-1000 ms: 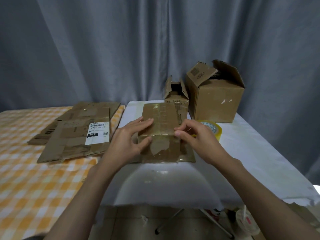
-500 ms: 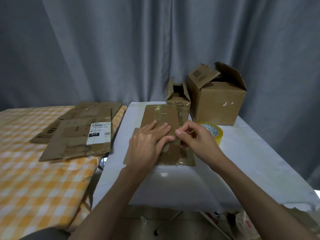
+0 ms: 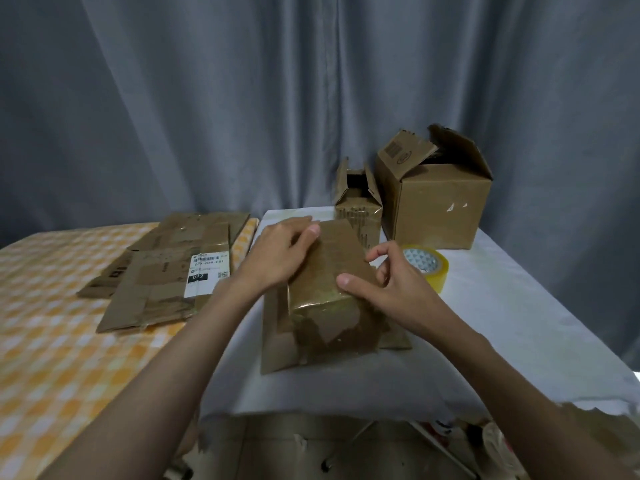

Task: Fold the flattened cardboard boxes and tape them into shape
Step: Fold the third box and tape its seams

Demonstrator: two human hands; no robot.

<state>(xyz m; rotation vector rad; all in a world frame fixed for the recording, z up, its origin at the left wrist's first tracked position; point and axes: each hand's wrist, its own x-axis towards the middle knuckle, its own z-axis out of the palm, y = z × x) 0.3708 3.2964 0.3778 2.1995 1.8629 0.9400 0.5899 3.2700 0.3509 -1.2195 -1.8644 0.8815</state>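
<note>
The left hand (image 3: 280, 252) covers the far left corner of the cardboard box (image 3: 332, 299) being folded, the right hand (image 3: 388, 285) hides part of the tape roll (image 3: 427, 266) just right of that box, and the left hand is motion-blurred.

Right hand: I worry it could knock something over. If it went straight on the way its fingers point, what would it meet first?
Likely the small open box behind the cardboard piece that the right hand holds; depth is unclear.
</note>
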